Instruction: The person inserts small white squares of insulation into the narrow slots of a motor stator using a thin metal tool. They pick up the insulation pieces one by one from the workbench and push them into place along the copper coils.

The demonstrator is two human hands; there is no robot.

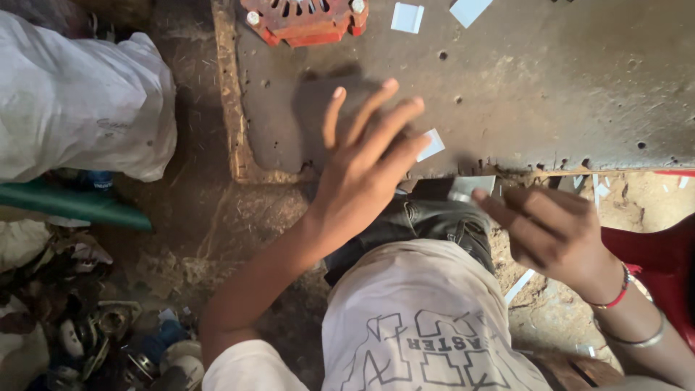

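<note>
My left hand (365,163) is spread flat over the near edge of a worn grey workbench (550,87), fingers apart, holding nothing. A small white paper slip (432,143) lies on the bench just past its fingertips. My right hand (546,228) hovers below the bench edge over my lap, fingers curled and pinching a pale thin slip (470,187) at its near end. A red thread and a metal bangle circle that wrist.
A red cast-metal part (308,18) sits at the bench's far edge, with white paper pieces (407,17) beside it. A white sack (79,101) and a green pipe (72,206) lie left. Metal scrap (108,333) litters the floor. A red seat (662,257) is at the right.
</note>
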